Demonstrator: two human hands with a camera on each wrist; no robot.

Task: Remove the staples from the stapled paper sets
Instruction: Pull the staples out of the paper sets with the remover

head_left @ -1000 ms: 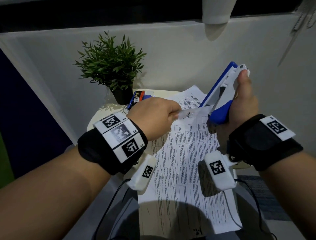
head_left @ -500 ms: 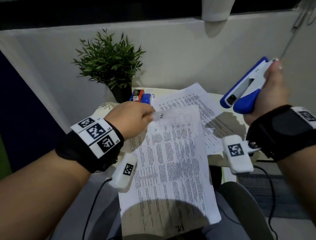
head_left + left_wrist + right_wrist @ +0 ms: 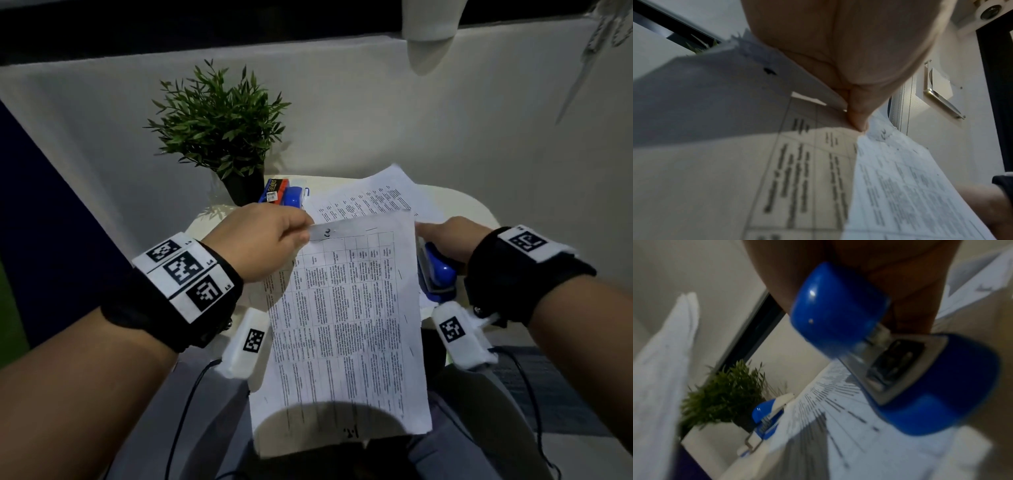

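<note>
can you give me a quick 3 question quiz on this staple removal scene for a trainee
1. True or false: the left hand pinches the top corner of the paper set.
2. What does the right hand grip? A) blue stapler B) scissors C) pen
3. Fill in: beside the potted plant lies a small box of ____.

Key: 1 true; 2 A; 3 staples
</note>
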